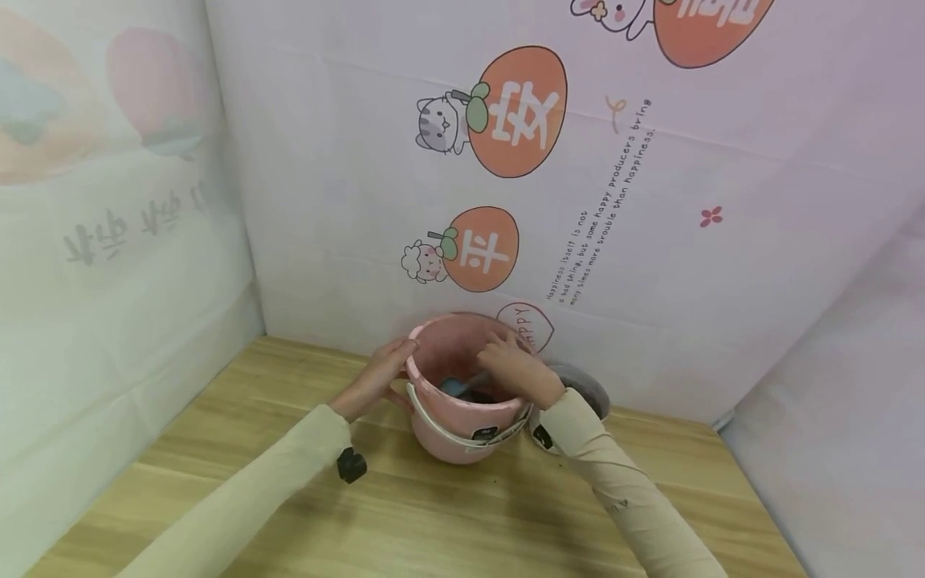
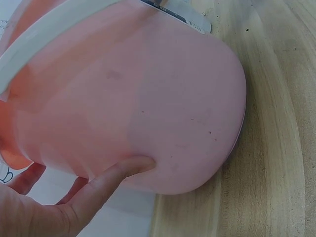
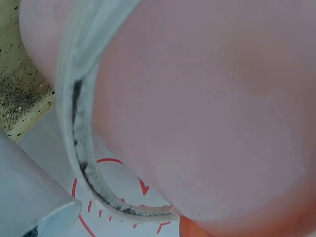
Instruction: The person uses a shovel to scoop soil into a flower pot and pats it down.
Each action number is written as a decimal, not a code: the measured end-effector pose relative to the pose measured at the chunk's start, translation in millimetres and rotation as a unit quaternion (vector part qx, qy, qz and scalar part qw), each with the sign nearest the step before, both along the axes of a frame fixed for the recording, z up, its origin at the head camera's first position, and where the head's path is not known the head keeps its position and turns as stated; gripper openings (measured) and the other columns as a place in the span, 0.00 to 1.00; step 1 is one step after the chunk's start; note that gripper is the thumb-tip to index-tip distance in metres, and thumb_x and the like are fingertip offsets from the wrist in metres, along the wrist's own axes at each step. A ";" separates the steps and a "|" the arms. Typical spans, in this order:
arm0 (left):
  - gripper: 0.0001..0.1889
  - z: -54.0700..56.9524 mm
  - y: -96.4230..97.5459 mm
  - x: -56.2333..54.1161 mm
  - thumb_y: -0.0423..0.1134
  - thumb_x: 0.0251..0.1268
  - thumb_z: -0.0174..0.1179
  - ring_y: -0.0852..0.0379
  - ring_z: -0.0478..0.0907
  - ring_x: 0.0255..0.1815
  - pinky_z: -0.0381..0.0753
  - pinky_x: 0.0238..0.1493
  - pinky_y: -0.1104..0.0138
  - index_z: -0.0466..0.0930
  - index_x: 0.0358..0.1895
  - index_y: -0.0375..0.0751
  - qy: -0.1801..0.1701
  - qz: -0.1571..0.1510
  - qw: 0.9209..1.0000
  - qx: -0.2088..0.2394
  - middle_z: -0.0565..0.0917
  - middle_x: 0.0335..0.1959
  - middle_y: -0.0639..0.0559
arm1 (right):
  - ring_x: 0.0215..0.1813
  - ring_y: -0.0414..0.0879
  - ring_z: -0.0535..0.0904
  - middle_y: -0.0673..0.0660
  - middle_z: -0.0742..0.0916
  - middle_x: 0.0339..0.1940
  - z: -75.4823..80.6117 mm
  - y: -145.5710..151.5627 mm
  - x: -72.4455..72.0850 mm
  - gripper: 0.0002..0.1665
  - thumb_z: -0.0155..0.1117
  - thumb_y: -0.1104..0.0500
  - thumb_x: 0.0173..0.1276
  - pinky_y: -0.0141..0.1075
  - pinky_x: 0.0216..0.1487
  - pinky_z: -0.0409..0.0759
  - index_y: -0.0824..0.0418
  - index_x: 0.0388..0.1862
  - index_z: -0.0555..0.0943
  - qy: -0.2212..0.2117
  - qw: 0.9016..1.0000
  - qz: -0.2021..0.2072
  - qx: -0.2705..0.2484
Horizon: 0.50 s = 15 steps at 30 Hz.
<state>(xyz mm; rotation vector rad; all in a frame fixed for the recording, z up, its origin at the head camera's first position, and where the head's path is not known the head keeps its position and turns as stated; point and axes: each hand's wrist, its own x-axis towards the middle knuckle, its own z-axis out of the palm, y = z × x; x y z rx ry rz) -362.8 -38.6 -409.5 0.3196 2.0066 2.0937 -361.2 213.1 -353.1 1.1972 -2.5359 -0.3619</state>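
A pink bucket (image 1: 448, 445) with a pale swing handle (image 1: 437, 427) stands on the wooden table against the back wall. My left hand (image 1: 377, 376) holds its left side, the thumb up at the rim. In the left wrist view, the hand (image 2: 81, 202) presses a digit along the pink wall. My right hand (image 1: 515, 365) reaches over the right rim into the bucket, fingers bent. Below it lies a light blue piece (image 1: 454, 387) with a greyish stem running toward the hand. Whether the fingers grip that stem I cannot tell. The right wrist view shows only the bucket's outside (image 3: 207, 113) and handle.
A grey rounded object (image 1: 584, 387) sits right of the bucket, partly behind the right wrist. A pale hollow piece (image 3: 34, 192) shows beside the bucket, with dark specks (image 3: 19, 94) on the table (image 1: 390, 530). Printed cloth walls (image 1: 347, 201) enclose the table.
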 end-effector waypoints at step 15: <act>0.29 0.1 -1.0 -0.6 0.54 0.83 0.48 0.35 0.76 0.64 0.94 0.29 0.46 0.68 0.70 0.34 0.003 0.007 1.000 -0.007 0.68 0.74 0.32 | 0.40 0.46 0.84 0.53 0.91 0.35 28.6 19.1 -3.1 0.13 0.69 0.75 0.64 0.41 0.47 0.88 0.59 0.37 0.91 -0.187 0.973 0.075 -0.116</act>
